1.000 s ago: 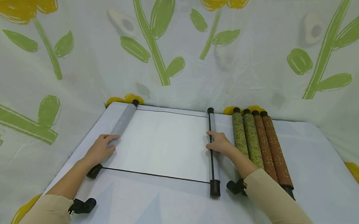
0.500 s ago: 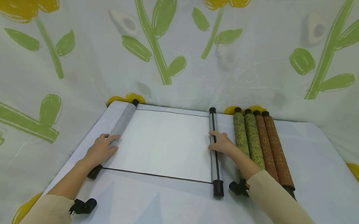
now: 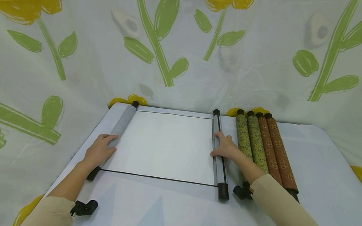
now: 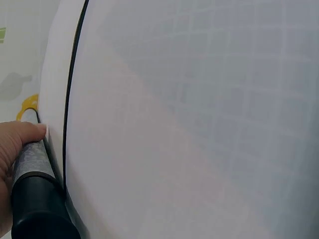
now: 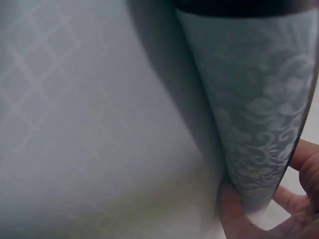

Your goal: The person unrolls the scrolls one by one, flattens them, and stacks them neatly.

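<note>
Right hand (image 3: 227,147), gripping the roller (image 3: 220,170) right of the blank sheet (image 3: 166,145), has rolled outward, baring grey border (image 3: 213,127) (slightly further unrolled); left hand (image 3: 99,152) grips the opposite roller (image 3: 124,122).

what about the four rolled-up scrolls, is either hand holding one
No, the left hand and right hand hold opposite sides of the spread white scroll, while the rolled-up scrolls lie to its right.

4 patterned rolls (image 3: 259,142), flowered backdrop (image 3: 201,83)
</note>
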A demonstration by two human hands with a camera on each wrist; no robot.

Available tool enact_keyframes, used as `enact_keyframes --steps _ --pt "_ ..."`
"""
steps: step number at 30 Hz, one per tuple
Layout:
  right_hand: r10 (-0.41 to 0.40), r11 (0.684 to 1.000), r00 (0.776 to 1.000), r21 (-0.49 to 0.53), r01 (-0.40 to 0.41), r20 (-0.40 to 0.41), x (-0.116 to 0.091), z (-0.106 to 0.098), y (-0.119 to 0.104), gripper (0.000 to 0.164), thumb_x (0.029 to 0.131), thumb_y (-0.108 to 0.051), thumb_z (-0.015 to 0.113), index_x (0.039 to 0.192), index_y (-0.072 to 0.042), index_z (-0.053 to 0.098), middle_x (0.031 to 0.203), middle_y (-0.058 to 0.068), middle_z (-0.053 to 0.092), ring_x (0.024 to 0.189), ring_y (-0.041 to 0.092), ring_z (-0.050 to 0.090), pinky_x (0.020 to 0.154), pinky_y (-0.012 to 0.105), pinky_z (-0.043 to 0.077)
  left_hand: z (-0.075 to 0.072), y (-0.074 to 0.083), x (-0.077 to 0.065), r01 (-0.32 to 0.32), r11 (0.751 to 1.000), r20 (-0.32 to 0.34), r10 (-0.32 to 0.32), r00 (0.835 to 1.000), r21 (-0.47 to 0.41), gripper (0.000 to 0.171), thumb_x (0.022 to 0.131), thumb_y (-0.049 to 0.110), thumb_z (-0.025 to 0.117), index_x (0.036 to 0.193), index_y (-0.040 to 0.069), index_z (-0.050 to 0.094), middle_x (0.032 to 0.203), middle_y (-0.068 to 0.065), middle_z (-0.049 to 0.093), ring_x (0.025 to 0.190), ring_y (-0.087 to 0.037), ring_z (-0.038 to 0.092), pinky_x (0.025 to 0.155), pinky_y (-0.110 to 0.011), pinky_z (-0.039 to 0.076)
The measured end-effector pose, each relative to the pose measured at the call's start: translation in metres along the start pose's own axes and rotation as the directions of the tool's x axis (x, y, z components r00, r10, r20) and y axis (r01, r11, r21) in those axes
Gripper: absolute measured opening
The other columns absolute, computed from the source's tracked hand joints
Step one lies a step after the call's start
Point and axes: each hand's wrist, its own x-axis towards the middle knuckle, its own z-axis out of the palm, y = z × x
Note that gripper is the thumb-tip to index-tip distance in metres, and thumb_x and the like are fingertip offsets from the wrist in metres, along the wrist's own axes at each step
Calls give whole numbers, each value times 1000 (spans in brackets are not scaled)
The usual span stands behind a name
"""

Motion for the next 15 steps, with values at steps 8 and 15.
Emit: enact_keyframes --steps 8,15 --pt "0 1000 999 4 0 38 -3 -5 4 72 82 -14 68 142 -6 30 126 38 32 81 33 50 61 37 43 0 -5 -1 -28 999 -24 29 999 19 47 95 13 51 140 4 43 134 -37 34 115 -52 44 72 -58 47" --pt "16 1000 996 2 -16 88 -7 -10 3 69 82 -12 64 142 -4 31 129 40 29 79 31 50 56 35 44 1 -8 0 -34 999 -40 35 999 34 41 95 10 45 135 3 49 133 -39 34 114 -55 43 69 -58 48"
